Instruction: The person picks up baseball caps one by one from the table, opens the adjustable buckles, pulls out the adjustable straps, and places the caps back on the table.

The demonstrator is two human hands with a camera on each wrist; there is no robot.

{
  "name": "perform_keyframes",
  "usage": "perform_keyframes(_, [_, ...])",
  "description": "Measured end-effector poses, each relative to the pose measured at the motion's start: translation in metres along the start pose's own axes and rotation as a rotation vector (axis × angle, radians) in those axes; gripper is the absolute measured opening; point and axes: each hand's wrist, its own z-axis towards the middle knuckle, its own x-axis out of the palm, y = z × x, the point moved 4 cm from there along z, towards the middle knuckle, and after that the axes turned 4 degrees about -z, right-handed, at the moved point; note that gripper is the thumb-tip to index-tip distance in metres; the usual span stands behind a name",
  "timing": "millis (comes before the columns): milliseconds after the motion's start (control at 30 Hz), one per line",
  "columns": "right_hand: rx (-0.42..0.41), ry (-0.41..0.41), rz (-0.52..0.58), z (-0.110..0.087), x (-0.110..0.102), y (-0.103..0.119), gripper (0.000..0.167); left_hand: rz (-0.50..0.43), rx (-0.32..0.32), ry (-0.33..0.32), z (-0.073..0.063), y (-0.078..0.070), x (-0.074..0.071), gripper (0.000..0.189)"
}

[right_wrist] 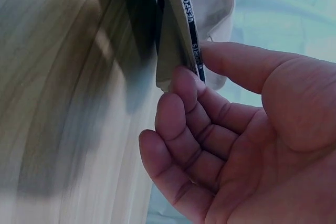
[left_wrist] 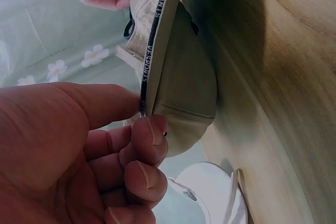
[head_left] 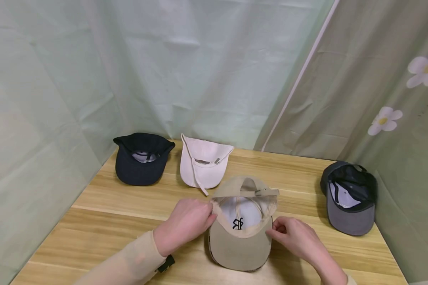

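A beige baseball cap [head_left: 240, 249] lies upside down in the head view, brim toward me, its pale lining with a black stitched emblem facing up. My left hand [head_left: 187, 221] pinches the brim's left side near the crown, thumb on top. Opposite it, my right hand [head_left: 296, 237] pinches the right side of the brim between thumb and index finger. In the left wrist view, the left thumb and index finger [left_wrist: 149, 135] meet at the dark lettered brim edge. The right wrist view shows the right thumb [right_wrist: 236, 64] against the same lettered edging.
Along the back of the wooden table [head_left: 128, 221] lie a black cap [head_left: 139, 170] and a pale pink cap [head_left: 210, 174] with a dangling strap. A dark grey cap [head_left: 353, 219] is near the right edge. Pale curtains [head_left: 207, 71] enclose the table.
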Motion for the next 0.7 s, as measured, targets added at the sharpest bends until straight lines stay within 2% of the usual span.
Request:
perform_keyframes(333, [0.029,-0.021,0.065,0.011,-0.008,-0.010,0.021,-0.018,0.007,0.006,0.000,0.000,-0.001,0.042])
perform_keyframes(700, [0.054,-0.132,0.018,0.037,-0.018,-0.026,0.037,-0.046,0.054,-0.009,0.011,-0.004,-0.004,0.034])
